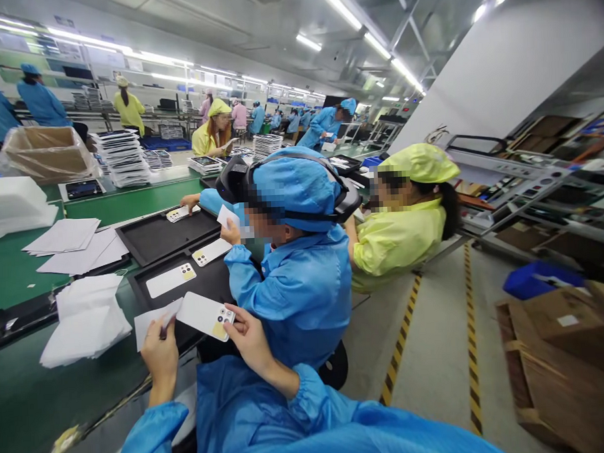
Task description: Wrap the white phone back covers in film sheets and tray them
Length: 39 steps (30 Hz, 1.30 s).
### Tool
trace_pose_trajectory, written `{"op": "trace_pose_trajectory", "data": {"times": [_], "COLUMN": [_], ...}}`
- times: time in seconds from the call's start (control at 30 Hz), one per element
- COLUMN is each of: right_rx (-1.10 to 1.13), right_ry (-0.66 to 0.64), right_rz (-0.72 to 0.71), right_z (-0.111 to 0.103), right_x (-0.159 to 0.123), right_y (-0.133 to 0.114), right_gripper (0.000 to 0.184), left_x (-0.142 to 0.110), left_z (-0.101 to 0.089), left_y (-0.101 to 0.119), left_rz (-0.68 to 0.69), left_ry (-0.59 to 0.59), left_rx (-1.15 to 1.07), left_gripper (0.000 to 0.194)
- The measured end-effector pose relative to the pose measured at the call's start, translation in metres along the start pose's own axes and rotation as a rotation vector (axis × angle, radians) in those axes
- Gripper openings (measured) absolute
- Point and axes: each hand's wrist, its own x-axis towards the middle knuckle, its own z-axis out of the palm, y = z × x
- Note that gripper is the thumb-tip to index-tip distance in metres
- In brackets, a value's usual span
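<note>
My right hand (251, 341) grips a white phone back cover (204, 315) by its camera end, holding it flat over the table edge. My left hand (160, 353) pinches a white paper sheet (153, 321) that lies beside and partly under the cover. Both arms wear blue sleeves. Just beyond, a black tray (212, 282) holds another white back cover (171, 280).
A co-worker in blue (294, 267) sits close on my right front, handling a cover over a second black tray (157, 237). Paper stacks (83, 319) lie on the green table (13, 266). Cardboard boxes (563, 362) stand at right across the aisle.
</note>
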Motion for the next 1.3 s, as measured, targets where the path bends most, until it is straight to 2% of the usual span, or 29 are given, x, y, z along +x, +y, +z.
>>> {"op": "trace_pose_trajectory", "data": {"times": [0.13, 0.23, 0.4, 0.63, 0.77, 0.93, 1.1, 1.2, 1.3], "right_rx": [-0.029, -0.036, 0.074, 0.082, 0.024, -0.134, -0.056, 0.007, 0.006], "right_ry": [0.007, -0.017, -0.032, -0.014, 0.001, -0.11, -0.085, -0.051, -0.068], "right_rz": [0.035, 0.071, 0.109, 0.056, 0.024, 0.092, 0.138, 0.146, 0.18], "right_z": [-0.005, -0.007, -0.008, -0.009, -0.01, -0.014, -0.018, -0.019, -0.019], "right_x": [0.002, 0.004, 0.006, 0.001, -0.003, -0.003, -0.001, -0.002, -0.007], "right_y": [0.005, 0.006, -0.004, -0.018, -0.021, -0.021, -0.026, -0.036, -0.049], "right_gripper": [0.074, 0.078, 0.082, 0.076, 0.075, 0.081, 0.086, 0.078, 0.077], "left_x": [0.001, 0.003, -0.001, -0.018, -0.022, -0.024, -0.029, -0.028, -0.023], "left_z": [0.0, -0.002, -0.009, -0.013, -0.02, -0.024, -0.019, -0.017, -0.019], "left_y": [-0.002, 0.0, 0.0, -0.006, 0.003, 0.012, 0.005, 0.003, 0.012], "left_rz": [0.045, 0.127, 0.209, 0.117, 0.106, 0.132, 0.16, 0.11, 0.008], "left_ry": [0.007, -0.032, -0.068, 0.052, 0.021, 0.011, 0.037, 0.071, 0.091], "left_rx": [0.02, -0.023, -0.034, 0.009, -0.038, -0.059, -0.045, -0.08, -0.12], "left_gripper": [0.037, 0.034, 0.036, 0.032, 0.026, 0.028, 0.031, 0.027, 0.024]}}
